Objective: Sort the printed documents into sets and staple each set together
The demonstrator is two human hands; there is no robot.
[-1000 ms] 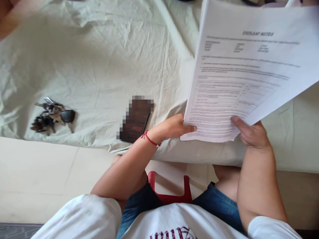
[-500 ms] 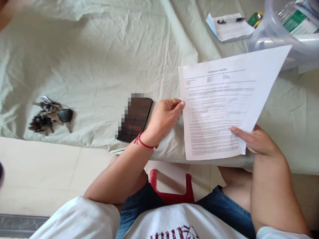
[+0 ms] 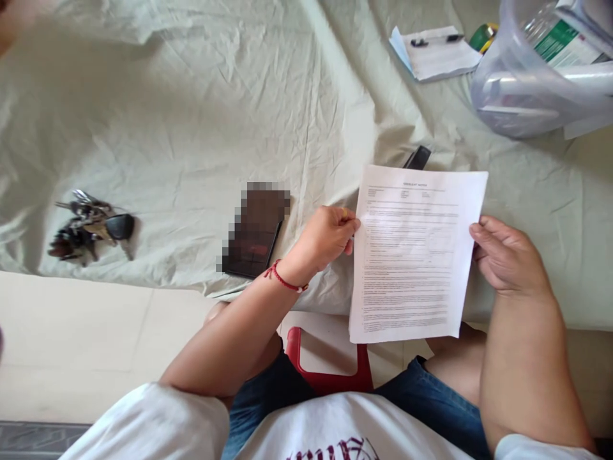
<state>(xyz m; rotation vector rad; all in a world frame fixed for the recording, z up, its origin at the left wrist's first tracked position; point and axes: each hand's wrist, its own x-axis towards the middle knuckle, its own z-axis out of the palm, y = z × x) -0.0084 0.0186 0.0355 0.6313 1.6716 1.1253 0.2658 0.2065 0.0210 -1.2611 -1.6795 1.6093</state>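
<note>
Wrinkled pale sheet covers our table, with keys and phone lying on it. Our left hand and right hand now pinch the paper by its sides. It has dropped lower and squared up over the table's edge.

Pale cloth, white paper, dark small items

White sheet with fine grey-black print; pale green-cream wrinkled cloth; black phone; black and silver keys; red string bracelet; red stool; blue denim shorts; white shirt with maroon lettering.
</note>
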